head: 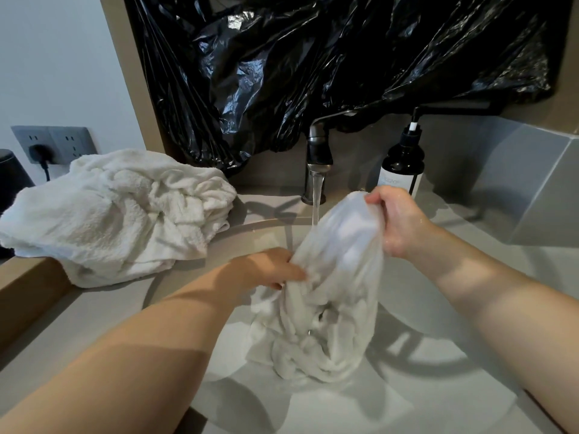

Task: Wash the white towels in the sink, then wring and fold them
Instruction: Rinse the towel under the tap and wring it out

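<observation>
Fingers [376, 198] of right hand [399, 225] curled tight round the upper end of the wet white towel [332, 302], raised just beside the water stream [317, 203]. Fingers of left hand [271, 269] bunched into the towel's middle, gripping a fold. Lower end heaped in the sink [445, 364]; upper part blurred. Above, faucet [318, 158] running. Left of the basin, on the counter [103, 308], a crumpled pile of white towels [116, 214]. Right of the faucet, a dark pump bottle [404, 164]. Behind, black plastic sheeting [313, 57]; far left, wall sockets [53, 140], one plug in.
</observation>
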A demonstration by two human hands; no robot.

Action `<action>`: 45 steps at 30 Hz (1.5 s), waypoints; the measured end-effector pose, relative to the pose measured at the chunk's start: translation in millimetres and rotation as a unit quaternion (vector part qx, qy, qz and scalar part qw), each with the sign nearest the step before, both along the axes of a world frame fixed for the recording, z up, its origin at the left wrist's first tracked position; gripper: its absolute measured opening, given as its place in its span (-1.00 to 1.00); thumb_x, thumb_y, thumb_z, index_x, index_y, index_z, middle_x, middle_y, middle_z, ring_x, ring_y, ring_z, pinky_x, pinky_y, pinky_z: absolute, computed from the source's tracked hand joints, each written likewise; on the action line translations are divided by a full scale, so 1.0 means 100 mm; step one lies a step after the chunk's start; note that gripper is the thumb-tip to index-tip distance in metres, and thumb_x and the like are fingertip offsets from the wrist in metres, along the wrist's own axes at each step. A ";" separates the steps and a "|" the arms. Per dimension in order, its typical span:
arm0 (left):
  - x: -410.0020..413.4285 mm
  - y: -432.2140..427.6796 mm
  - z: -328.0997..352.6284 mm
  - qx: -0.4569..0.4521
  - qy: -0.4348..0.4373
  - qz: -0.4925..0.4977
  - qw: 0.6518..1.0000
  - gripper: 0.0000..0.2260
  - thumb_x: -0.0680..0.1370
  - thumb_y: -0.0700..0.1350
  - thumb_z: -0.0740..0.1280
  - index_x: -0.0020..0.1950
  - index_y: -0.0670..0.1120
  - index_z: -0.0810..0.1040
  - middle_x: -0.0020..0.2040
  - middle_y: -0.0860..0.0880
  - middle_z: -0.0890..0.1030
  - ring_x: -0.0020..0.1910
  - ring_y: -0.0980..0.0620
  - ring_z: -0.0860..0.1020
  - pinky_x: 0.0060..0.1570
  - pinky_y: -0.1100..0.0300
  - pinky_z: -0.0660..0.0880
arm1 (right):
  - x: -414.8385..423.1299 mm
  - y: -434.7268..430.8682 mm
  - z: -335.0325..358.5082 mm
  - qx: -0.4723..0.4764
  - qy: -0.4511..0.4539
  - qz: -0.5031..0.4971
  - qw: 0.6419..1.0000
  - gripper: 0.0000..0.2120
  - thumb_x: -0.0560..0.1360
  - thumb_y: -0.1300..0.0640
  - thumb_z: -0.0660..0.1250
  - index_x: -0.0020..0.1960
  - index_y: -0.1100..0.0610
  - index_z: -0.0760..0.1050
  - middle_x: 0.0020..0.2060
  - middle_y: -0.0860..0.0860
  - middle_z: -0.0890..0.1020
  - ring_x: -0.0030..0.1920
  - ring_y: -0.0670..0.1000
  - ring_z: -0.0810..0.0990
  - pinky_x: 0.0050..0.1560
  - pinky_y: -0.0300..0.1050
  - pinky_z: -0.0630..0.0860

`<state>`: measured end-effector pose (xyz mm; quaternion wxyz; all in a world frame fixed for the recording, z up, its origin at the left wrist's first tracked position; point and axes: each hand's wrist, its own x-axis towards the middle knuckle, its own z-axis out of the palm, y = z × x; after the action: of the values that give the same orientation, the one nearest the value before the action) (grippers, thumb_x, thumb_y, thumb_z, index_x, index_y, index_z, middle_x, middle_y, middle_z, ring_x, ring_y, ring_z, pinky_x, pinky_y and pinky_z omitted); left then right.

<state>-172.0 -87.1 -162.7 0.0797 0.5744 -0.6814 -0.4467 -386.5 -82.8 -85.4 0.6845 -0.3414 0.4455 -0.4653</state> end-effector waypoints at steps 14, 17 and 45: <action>-0.04 -0.05 0.22 -0.002 0.396 0.309 0.864 -0.82 0.64 -0.11 0.28 -0.11 -0.16 0.56 -0.22 -0.15 0.60 -0.27 -0.03 0.57 -0.22 0.11 0.53 | -0.03 -0.01 -0.40 -0.095 0.344 0.172 0.918 -0.75 0.55 0.04 0.35 -0.04 0.23 0.62 -0.13 0.15 0.70 -0.14 0.10 0.66 0.00 -0.01 0.59; -0.24 0.00 0.31 0.056 0.428 0.312 0.847 -0.71 0.68 -0.01 0.16 -0.01 -0.19 0.54 -0.21 -0.13 0.65 -0.22 -0.08 0.61 -0.12 0.06 0.55 | 0.23 0.01 -0.41 -0.089 0.233 -0.007 0.968 -0.66 0.35 -0.07 0.41 -0.10 0.21 0.53 -0.24 0.12 0.59 -0.25 0.09 0.57 -0.18 -0.09 0.48; -0.41 0.16 0.36 -0.139 0.255 0.121 0.949 -0.76 0.69 -0.12 0.12 -0.06 -0.11 0.53 -0.18 0.01 0.55 -0.23 0.18 0.54 -0.18 0.43 0.48 | -0.03 -0.02 -0.40 -0.078 0.377 0.308 0.870 -0.41 0.28 0.36 0.28 0.28 0.07 0.39 0.19 0.08 0.57 0.23 0.09 0.54 0.26 0.05 0.50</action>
<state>-213.0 -71.6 -126.7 0.3828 0.5026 -0.6193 -0.4662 -389.8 -84.9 -125.3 0.5440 -0.6632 0.5042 -0.0999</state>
